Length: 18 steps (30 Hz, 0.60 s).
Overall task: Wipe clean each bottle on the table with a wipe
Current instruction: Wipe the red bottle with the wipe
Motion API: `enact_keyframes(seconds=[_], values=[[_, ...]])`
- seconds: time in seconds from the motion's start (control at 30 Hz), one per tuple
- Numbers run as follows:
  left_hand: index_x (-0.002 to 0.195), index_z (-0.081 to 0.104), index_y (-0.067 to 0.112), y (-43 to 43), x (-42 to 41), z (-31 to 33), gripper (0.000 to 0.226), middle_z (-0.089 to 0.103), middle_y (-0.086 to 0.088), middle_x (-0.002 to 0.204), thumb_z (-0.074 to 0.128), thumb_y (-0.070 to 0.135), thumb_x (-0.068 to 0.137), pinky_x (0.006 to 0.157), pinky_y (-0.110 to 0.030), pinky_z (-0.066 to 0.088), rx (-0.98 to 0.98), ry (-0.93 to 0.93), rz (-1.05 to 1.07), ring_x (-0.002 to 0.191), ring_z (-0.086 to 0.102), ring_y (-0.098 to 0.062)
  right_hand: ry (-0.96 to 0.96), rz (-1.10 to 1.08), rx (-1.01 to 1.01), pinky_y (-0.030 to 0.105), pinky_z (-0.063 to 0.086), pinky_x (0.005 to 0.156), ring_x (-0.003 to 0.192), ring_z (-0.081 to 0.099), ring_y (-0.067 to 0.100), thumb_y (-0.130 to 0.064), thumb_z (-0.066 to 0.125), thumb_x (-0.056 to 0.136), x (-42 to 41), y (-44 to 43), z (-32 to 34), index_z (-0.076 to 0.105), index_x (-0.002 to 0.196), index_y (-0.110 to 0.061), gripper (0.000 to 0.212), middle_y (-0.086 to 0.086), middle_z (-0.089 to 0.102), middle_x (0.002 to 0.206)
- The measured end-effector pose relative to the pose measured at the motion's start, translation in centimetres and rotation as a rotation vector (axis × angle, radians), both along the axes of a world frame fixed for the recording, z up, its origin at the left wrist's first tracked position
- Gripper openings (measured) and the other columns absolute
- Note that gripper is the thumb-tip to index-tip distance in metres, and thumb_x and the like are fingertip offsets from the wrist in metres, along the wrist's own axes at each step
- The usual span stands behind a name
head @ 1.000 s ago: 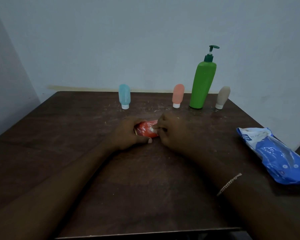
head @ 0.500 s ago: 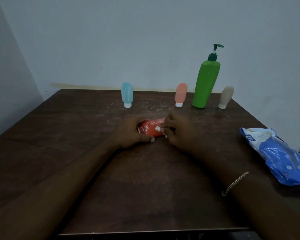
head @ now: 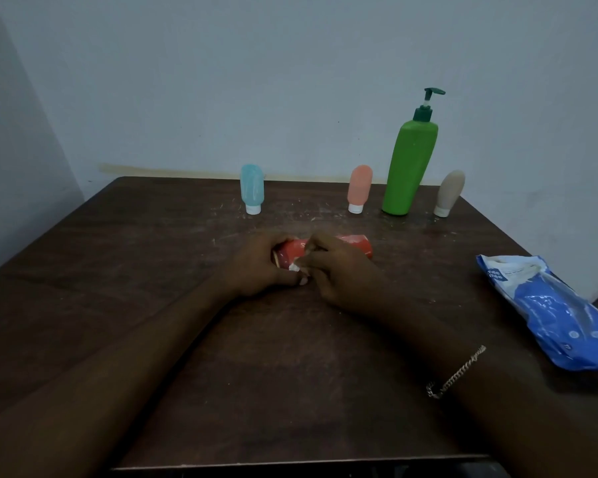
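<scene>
A red bottle [head: 354,243] lies on its side in the middle of the dark wooden table [head: 118,270]. My left hand [head: 256,267] grips its left end. My right hand [head: 339,270] lies over the bottle's middle and pinches a small white wipe [head: 295,268] against it. Along the table's far edge stand a blue tube bottle [head: 252,188], a pink tube bottle [head: 359,188], a tall green pump bottle [head: 411,167] and a beige tube bottle [head: 449,193], all upright.
A blue and white wipes pack [head: 549,312] lies at the table's right edge. A pale wall rises right behind the row of bottles. The table's front edge runs just below my forearms.
The red bottle now sticks out further to the right past my right hand. My right hand with the wipe has slid left along it toward my left hand.
</scene>
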<state>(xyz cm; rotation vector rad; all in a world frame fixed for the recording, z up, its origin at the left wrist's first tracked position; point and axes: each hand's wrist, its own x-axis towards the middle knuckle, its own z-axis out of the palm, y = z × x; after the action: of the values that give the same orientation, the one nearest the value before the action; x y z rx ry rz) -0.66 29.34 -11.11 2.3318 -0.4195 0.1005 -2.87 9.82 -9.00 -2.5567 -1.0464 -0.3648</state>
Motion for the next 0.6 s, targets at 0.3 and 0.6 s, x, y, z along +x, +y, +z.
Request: enact_keyframes(seconds=[0.3, 0.6], values=[[0.132, 0.054, 0.025, 0.0, -0.3, 0.1, 0.074, 0.053, 0.017, 0.112, 0.089, 0.037, 0.068, 0.076, -0.018, 0.04, -0.003, 0.006, 0.034, 0.103, 0.054, -0.006, 0.018, 0.004, 0.023, 0.019, 0.042, 0.083, 0.095, 0.052, 0.008, -0.015, 0.06, 0.092, 0.3, 0.2, -0.2, 0.067, 0.116, -0.017, 0.026, -0.002, 0.055, 0.113], [0.123, 0.055, 0.028, 0.0, -0.6, 0.4, 0.07, 0.057, 0.014, 0.111, 0.089, 0.046, 0.065, 0.085, -0.028, 0.051, 0.067, -0.064, 0.052, 0.102, 0.056, -0.007, -0.045, -0.138, 0.183, 0.033, 0.047, 0.09, 0.101, 0.053, 0.014, -0.016, 0.058, 0.093, 1.3, 1.3, 0.5, 0.067, 0.111, -0.011, 0.02, 0.006, 0.059, 0.115]])
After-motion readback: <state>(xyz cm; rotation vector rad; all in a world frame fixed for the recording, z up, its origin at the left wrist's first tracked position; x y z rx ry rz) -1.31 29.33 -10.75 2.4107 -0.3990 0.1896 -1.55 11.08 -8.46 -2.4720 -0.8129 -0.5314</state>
